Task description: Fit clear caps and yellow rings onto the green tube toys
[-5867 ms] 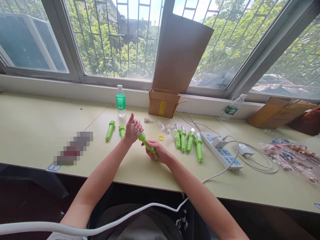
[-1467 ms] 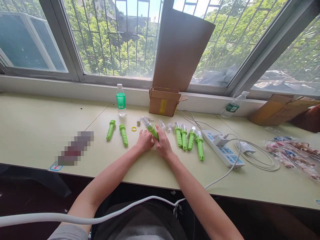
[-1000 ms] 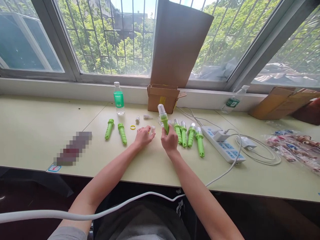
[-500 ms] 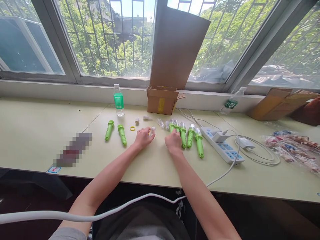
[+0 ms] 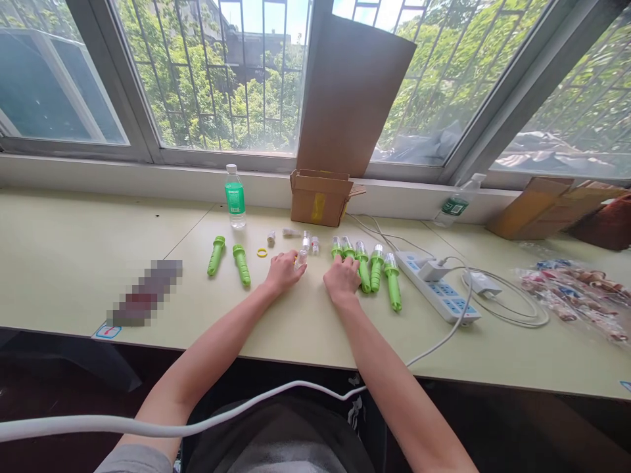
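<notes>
Two lime-green, ribbed plastic handles, lying near each other on the pale yellow bench. One thin yellow ring. Left hand, fingers curled closed about a small clear plastic cap (two clear plastic pieces just beyond). Right hand, fingers bent over the leftmost of five lime-green, clear-topped plastic sticks; whether it grips any, cannot tell. One long white power strip.
</notes>
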`<state>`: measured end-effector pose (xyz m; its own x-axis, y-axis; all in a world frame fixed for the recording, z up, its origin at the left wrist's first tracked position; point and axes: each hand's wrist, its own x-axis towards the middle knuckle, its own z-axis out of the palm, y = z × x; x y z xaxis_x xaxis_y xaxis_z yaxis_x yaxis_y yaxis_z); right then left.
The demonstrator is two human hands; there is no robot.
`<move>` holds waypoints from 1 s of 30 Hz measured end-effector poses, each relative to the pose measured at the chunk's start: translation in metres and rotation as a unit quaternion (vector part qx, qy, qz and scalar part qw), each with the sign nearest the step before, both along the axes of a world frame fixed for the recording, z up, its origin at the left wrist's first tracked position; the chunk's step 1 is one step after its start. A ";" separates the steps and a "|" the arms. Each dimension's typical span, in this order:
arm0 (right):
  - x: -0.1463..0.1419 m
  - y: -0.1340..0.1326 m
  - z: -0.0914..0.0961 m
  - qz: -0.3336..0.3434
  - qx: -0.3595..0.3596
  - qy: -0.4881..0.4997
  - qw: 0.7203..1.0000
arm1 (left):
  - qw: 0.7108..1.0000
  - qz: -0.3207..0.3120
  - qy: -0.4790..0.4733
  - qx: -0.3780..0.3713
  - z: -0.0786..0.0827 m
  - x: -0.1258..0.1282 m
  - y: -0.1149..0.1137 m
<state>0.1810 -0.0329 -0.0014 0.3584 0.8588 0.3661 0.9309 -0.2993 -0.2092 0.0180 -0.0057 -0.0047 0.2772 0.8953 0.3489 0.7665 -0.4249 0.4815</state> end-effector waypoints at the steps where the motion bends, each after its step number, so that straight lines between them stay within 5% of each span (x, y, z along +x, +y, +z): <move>1: 0.001 0.001 -0.001 0.006 0.008 -0.005 1.000 | 1.000 -0.001 0.002 -0.002 0.000 0.000 0.000; 24: -0.018 -0.003 -0.005 0.206 0.181 -0.043 0.961 | 0.998 0.009 0.055 0.032 0.002 -0.002 -0.002; 30: -0.023 -0.006 -0.004 0.273 0.163 -0.024 0.948 | 0.997 0.003 0.057 0.044 0.003 -0.001 -0.004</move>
<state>0.1580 -0.0393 -0.0049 -0.1302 0.7504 0.6480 0.9395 0.3022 -0.1611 0.0171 -0.0097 -0.0018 0.3153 0.8643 0.3919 0.8167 -0.4574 0.3517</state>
